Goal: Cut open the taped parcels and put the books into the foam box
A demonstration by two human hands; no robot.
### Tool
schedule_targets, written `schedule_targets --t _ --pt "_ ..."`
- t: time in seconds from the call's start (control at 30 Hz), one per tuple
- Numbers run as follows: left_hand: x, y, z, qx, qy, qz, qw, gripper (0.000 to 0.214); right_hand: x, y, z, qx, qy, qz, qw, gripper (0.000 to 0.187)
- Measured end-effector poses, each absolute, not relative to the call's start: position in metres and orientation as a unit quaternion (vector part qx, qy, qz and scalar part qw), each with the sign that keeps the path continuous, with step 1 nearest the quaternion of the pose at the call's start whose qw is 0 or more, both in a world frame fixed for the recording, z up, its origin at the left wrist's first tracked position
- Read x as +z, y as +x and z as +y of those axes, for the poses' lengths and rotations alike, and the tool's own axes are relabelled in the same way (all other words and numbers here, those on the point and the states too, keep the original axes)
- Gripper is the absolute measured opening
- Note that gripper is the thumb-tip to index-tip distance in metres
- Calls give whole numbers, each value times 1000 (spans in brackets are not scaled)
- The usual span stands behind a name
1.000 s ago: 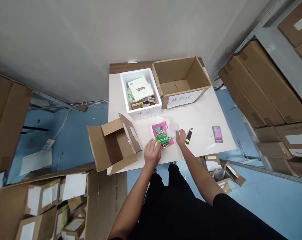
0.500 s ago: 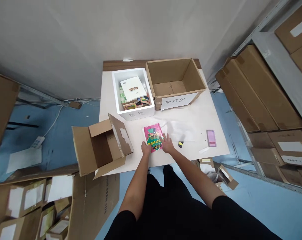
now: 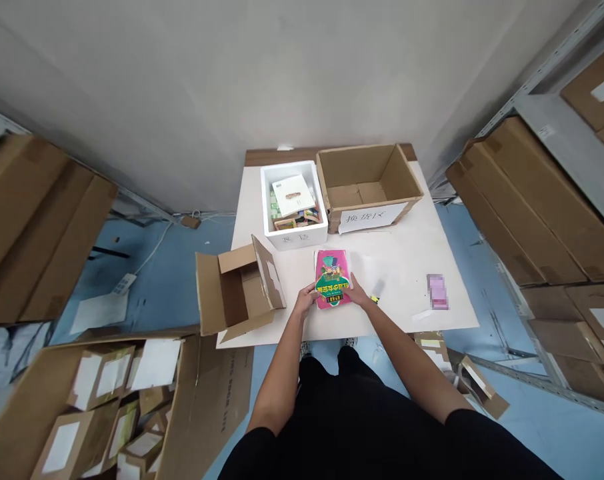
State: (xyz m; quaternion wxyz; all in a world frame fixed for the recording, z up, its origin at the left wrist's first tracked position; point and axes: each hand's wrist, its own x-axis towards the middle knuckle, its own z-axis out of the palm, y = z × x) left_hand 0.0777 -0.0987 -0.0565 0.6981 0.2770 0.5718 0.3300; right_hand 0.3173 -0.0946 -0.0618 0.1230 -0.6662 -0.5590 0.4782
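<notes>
A pink and green book (image 3: pixel 333 278) lies on the white table (image 3: pixel 412 253), near its front edge. My left hand (image 3: pixel 305 300) grips the book's left side and my right hand (image 3: pixel 358 291) grips its right side, fingers curled on the cover edges. Just right of my right hand lies a black and yellow utility knife (image 3: pixel 375 292), partly hidden. A crumpled clear wrapper (image 3: pixel 375 267) rests on the table behind my right hand.
A white foam box (image 3: pixel 295 203) with books and an open cardboard box (image 3: pixel 367 183) with a paper label stand at the table's back. A small open carton (image 3: pixel 239 290) overhangs the left edge. A blurred pink item (image 3: pixel 437 291) lies at right. Cartons fill the shelves and floor.
My right hand let go of the clear wrapper, which now lies on the table. Both hands closed on the book's sides. The camera view has shifted.
</notes>
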Motion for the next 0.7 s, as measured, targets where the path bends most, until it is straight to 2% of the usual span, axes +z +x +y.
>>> schedule_targets --t 0.1,0.17,0.23,0.37,0.57,0.63,0.7 --pt "-11 68 -90 360 328 488 725 81 -13 342 -80 587 -623 -420 301 96" --pt "21 64 -79 364 367 435 737 95 26 362 -69 619 -579 -397 353 86" --pt "53 62 -68 356 406 387 747 106 68 381 -60 635 -535 -410 378 80" --pt "107 65 -47 344 474 335 738 118 139 406 -57 665 -441 -454 397 89" --pt "152 70 -27 337 542 315 703 118 183 422 -71 663 -386 -474 432 96" --pt "161 76 -26 388 554 380 631 119 187 424 -73 647 -386 -479 451 98" --pt "168 91 -30 465 557 460 512 108 190 420 -73 610 -400 -495 472 98"
